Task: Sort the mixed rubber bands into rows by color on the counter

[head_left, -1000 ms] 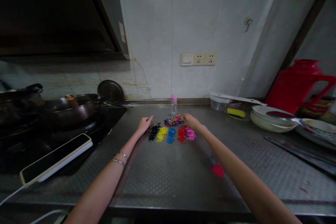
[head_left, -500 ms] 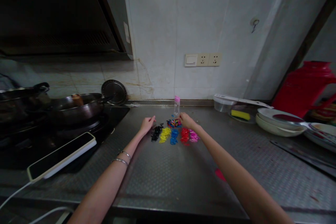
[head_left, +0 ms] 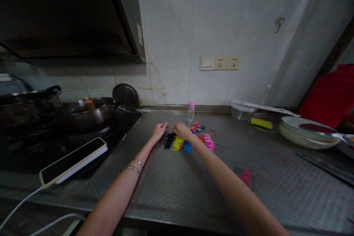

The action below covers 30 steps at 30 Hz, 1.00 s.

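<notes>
On the steel counter lie several sorted piles of small pieces that look like rubber bands: black, yellow, blue, red and pink. Behind them is a mixed-colour heap. My right hand is pinched over the far end of the black and yellow piles; whatever its fingertips hold is too small to make out. Its wrist and forearm cover part of the blue and red piles. Left of the black pile rests my left hand, loosely bent with a finger sticking out, holding nothing visible.
A small clear bottle with a pink cap stands behind the heap. Left are a phone and a pan on the stove. Bowls, a yellow sponge and a knife lie right. A pinkish-red item is beside my right forearm.
My right hand has moved left and nearer, from the mixed heap to the black and yellow piles, uncovering the heap. My left hand stays beside the black pile. The view has shifted slightly left.
</notes>
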### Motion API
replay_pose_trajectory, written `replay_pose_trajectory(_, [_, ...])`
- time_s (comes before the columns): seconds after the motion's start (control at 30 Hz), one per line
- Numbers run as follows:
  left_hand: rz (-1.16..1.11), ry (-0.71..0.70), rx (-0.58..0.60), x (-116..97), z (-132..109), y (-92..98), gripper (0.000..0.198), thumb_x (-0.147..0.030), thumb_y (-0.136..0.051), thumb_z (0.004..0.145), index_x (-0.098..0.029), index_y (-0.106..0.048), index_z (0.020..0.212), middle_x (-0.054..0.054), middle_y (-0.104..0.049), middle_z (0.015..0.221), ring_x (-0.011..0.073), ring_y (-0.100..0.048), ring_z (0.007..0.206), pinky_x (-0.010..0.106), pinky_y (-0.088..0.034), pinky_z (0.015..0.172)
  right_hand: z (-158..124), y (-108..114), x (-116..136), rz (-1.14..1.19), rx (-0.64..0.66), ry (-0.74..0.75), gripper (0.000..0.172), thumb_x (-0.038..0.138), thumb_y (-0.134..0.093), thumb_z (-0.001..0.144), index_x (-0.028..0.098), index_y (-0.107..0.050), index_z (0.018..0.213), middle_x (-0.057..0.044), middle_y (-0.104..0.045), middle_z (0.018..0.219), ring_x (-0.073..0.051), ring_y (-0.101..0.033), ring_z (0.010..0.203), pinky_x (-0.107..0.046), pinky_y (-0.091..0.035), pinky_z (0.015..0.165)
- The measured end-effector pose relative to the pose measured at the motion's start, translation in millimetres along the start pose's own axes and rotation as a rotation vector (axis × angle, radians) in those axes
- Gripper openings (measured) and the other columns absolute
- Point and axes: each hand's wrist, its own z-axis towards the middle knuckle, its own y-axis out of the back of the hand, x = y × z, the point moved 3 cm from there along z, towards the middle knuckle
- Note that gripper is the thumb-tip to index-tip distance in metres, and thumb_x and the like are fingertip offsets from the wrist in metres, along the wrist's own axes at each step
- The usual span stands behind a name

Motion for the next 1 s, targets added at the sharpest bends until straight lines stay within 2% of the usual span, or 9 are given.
replay_pose_trajectory(0.17, [-0.037, 0.033, 0.004, -0.8, -1.6, 0.2, 0.055, -0.054, -0.036, 0.076, -0.008, -0.066, 0.072, -0.002, -0.042, 0.040, 0.0108, -0.039, 0.042, 0.022, -0.027, 0.045, -14.1, 19.2, -21.5, 0.055, -0.068, -0.016, 0.021, 0.025, -0.045, 0.081, 0.013, -0.057, 0.093, -0.011, -0.058, 0.095, -0.016, -0.054, 0.087, -0.023, -0.037, 0.075])
replay_pose_trajectory(0.4, [-0.069, 0.038, 0.019, 4.2, 0.0, -0.7, 0.050, -0.052, -0.038, 0.075, -0.010, -0.064, 0.071, -0.003, -0.044, 0.041, 0.0098, -0.039, 0.040, 0.021, -0.027, 0.044, -61.5, 41.6, -101.5, 0.191, -0.243, -0.139, 0.015, 0.022, -0.045, 0.078, 0.014, -0.057, 0.083, -0.006, -0.060, 0.081, -0.013, -0.053, 0.073, -0.020, -0.036, 0.064])
replay_pose_trajectory(0.5, [-0.064, 0.020, 0.018, 5.5, 0.3, -0.9, 0.045, -0.049, -0.042, 0.074, -0.011, -0.064, 0.070, -0.003, -0.045, 0.041, 0.0098, -0.040, 0.041, 0.021, -0.027, 0.045, -83.1, 43.1, -133.5, 0.206, -0.262, -0.197, 0.015, 0.019, -0.043, 0.076, 0.015, -0.057, 0.079, -0.004, -0.060, 0.075, -0.012, -0.051, 0.067, -0.020, -0.035, 0.061])
replay_pose_trajectory(0.6, [-0.051, 0.002, 0.030, 3.8, -0.1, -1.1, 0.037, -0.044, -0.047, 0.071, -0.011, -0.065, 0.067, -0.003, -0.046, 0.041, 0.0100, -0.041, 0.043, 0.021, -0.028, 0.046, -98.3, 40.3, -153.8, 0.217, -0.266, -0.235, 0.015, 0.018, -0.043, 0.076, 0.015, -0.057, 0.080, -0.004, -0.060, 0.073, -0.011, -0.051, 0.064, -0.020, -0.035, 0.060])
replay_pose_trajectory(0.7, [-0.077, 0.025, 0.028, 2.2, -0.5, -0.7, 0.032, -0.039, -0.052, 0.068, -0.010, -0.065, 0.074, -0.002, -0.050, 0.045, 0.0104, -0.044, 0.044, 0.021, -0.030, 0.046, -106.7, 35.1, -161.9, 0.220, -0.276, -0.250, 0.016, 0.017, -0.043, 0.075, 0.015, -0.057, 0.083, -0.004, -0.060, 0.074, -0.011, -0.051, 0.065, -0.020, -0.036, 0.061])
replay_pose_trajectory(0.87, [-0.124, 0.094, -0.004, 3.6, 1.6, 1.6, 0.036, -0.034, -0.055, 0.067, -0.009, -0.062, 0.093, -0.002, -0.052, 0.048, 0.0100, -0.044, 0.044, 0.021, -0.032, 0.046, -113.3, 30.4, -159.9, 0.232, -0.271, -0.241, 0.018, 0.016, -0.042, 0.075, 0.016, -0.057, 0.085, -0.004, -0.060, 0.074, -0.012, -0.053, 0.066, -0.020, -0.036, 0.061])
replay_pose_trajectory(0.93, [-0.089, 0.080, -0.016, 1.2, 2.9, 2.9, 0.035, -0.032, -0.055, 0.067, -0.009, -0.062, 0.092, -0.002, -0.052, 0.048, 0.0099, -0.044, 0.044, 0.020, -0.032, 0.046, -114.9, 30.5, -158.4, 0.232, -0.269, -0.228, 0.019, 0.016, -0.042, 0.075, 0.016, -0.057, 0.086, -0.004, -0.060, 0.074, -0.012, -0.053, 0.066, -0.020, -0.037, 0.062])
replay_pose_trajectory(1.0, [0.004, 0.005, -0.021, -6.8, 3.4, 3.3, 0.031, -0.031, -0.055, 0.068, -0.010, -0.064, 0.089, -0.002, -0.051, 0.048, 0.0098, -0.044, 0.045, 0.021, -0.032, 0.047, -115.6, 30.7, -157.8, 0.230, -0.274, -0.209, 0.020, 0.015, -0.041, 0.074, 0.015, -0.058, 0.087, -0.005, -0.061, 0.076, -0.012, -0.053, 0.069, -0.020, -0.037, 0.064])
